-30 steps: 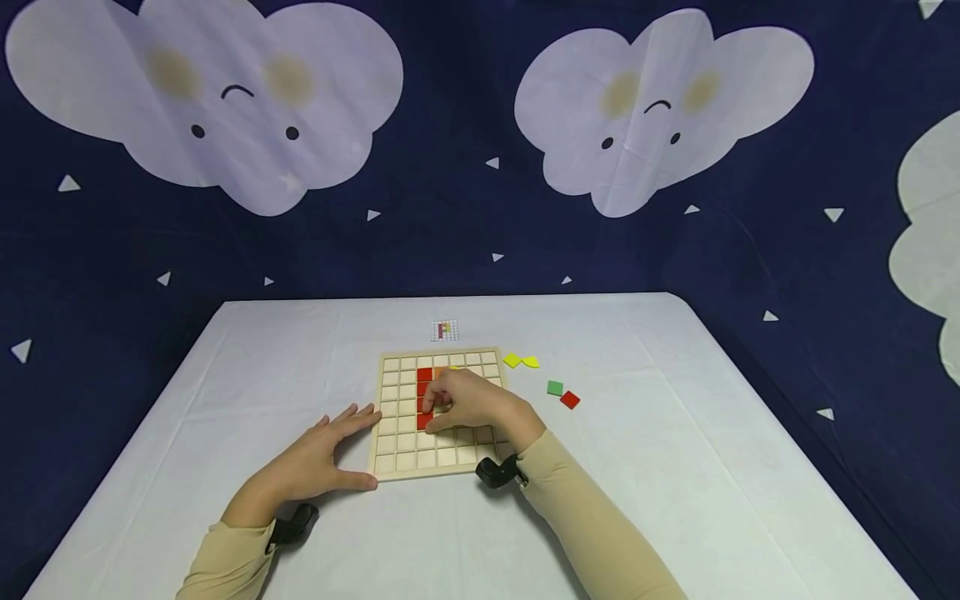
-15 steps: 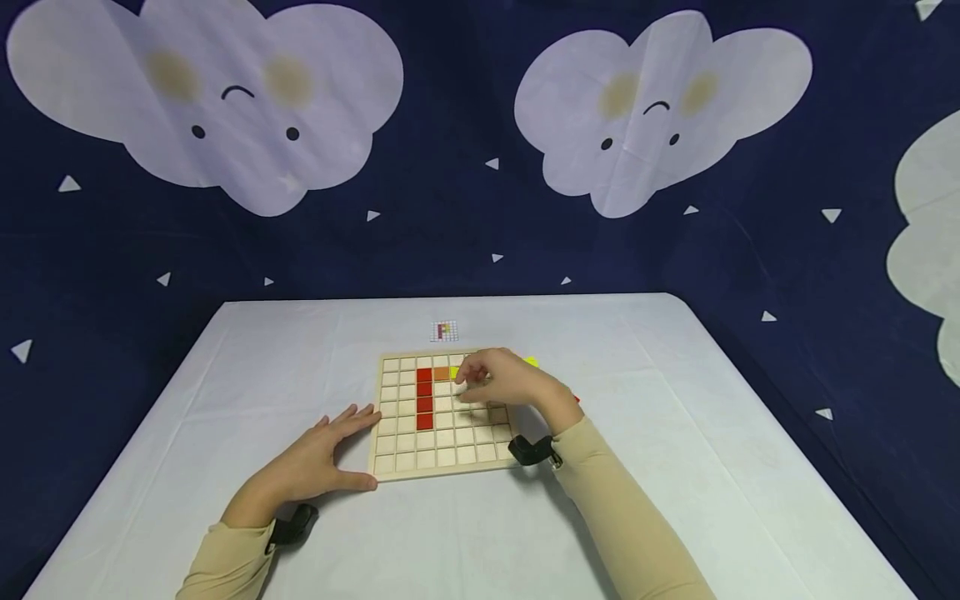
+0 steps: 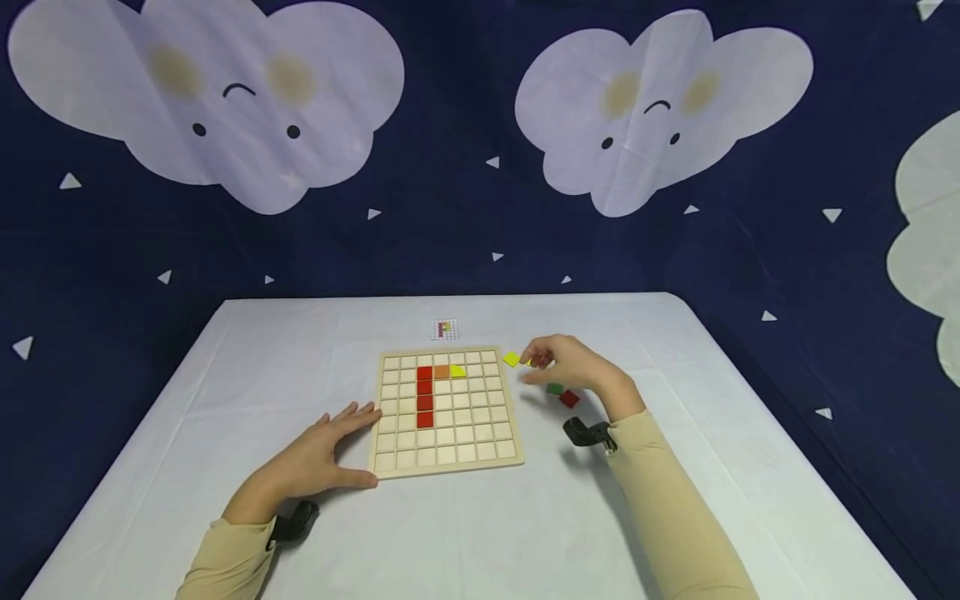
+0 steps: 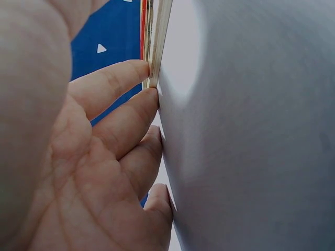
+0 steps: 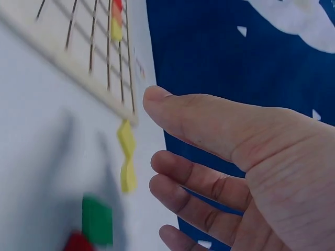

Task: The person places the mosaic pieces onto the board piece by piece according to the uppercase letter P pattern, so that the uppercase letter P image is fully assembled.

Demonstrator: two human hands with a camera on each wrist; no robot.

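A light wooden grid board [image 3: 465,450] lies on the white table. In it stand a column of red square tiles [image 3: 425,388], one orange tile [image 3: 442,372] and a yellow tile [image 3: 457,372] beside it. My left hand [image 3: 318,458] touches the board's left edge with fingertips and thumb, fingers fairly straight. To the right of the board my right hand [image 3: 573,367] hovers, fingers loosely bent, with nothing between thumb and fingers in the right wrist view. Below it lie yellow tiles [image 5: 126,140], a green tile [image 3: 554,389] and a red tile [image 3: 570,398].
A small printed card [image 3: 445,329] with a coloured grid pattern lies behind the board. The white-covered table [image 3: 300,342] ends at a dark blue curtain [image 3: 450,233] with clouds and triangles.
My right hand has moved right, off the board and over to the loose tiles. The yellow tile beside the orange one now shows fully. My left hand has stayed put.
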